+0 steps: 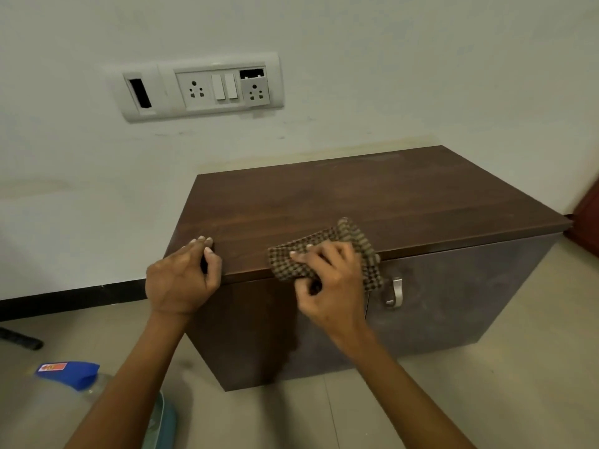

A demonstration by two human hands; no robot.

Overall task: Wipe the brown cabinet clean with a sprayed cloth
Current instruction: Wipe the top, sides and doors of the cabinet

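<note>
**Wiping begun at the front edge**

The right hand (327, 280) bunches the checked cloth (353, 241) in curled fingers on the front top edge of the brown cabinet (356, 196). The left hand (181, 280) clasps the corner beside it. The top beyond the grip looks dusty, so most of the wiping likely remains.
</note>
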